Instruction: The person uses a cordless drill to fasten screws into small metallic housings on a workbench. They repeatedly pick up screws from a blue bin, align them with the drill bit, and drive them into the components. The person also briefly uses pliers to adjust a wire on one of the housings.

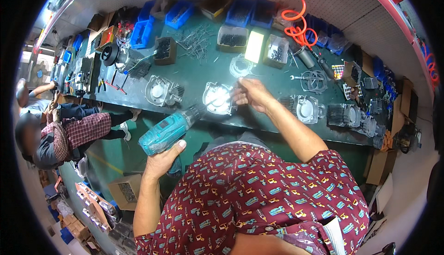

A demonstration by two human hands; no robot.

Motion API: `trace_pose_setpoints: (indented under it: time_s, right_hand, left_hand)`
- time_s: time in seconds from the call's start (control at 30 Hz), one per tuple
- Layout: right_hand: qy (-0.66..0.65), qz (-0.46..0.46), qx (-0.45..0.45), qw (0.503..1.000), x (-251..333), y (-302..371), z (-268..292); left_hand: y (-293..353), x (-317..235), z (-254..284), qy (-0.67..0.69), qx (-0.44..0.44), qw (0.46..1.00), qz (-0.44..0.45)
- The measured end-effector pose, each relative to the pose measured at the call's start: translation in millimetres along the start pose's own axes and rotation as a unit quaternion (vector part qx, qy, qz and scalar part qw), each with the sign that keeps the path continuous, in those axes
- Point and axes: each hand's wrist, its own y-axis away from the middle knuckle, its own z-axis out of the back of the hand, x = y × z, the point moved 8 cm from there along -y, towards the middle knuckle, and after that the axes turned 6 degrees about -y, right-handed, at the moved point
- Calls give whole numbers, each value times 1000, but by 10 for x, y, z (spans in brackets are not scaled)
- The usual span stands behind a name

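My left hand is wrapped round the handle of a teal cordless drill. The drill's dark chuck and bit point up and right at a bright silver metal housing at the bench's near edge. Glare hides where the bit's tip ends. At the housing's right side is my right hand, its fingers curled and pinched together; what they hold, if anything, is too small to make out. Similar finned housings lie to the left and to the right along the same edge.
Open boxes of small dark parts and blue bins line the back of the green bench. Coiled clear tubing lies beyond the housing. An orange coiled hose hangs overhead. Co-workers are at the left.
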Motion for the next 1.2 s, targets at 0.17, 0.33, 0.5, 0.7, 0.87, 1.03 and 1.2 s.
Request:
trace_pose_setpoints:
  time_s: [0.17,0.33,0.5,0.7,0.87,1.03,1.2]
  right_hand:
    - [-58,4,82,995,-20,13,-54]
    - [-89,-9,142,986,-39,32,-168]
    - [-92,-15,188,978,-74,-13,-187]
    - [-14,-42,224,974,-12,60,-340]
    - [270,261,-63,925,345,-74,-279]
    - [495,342,-119,790,196,-59,-254]
    - [522,379,-143,751,34,23,-300]
  left_hand:
    - [-3,85,-12,29,4,999,24]
    - [-15,85,-18,47,2,999,21]
    - [-14,118,2,63,4,998,27]
    - [29,168,115,132,4,990,49]
    - [45,91,256,3,-36,999,29]
    - [-61,-100,115,-78,-33,995,-59]
    - [-76,162,117,-206,-70,976,-16]
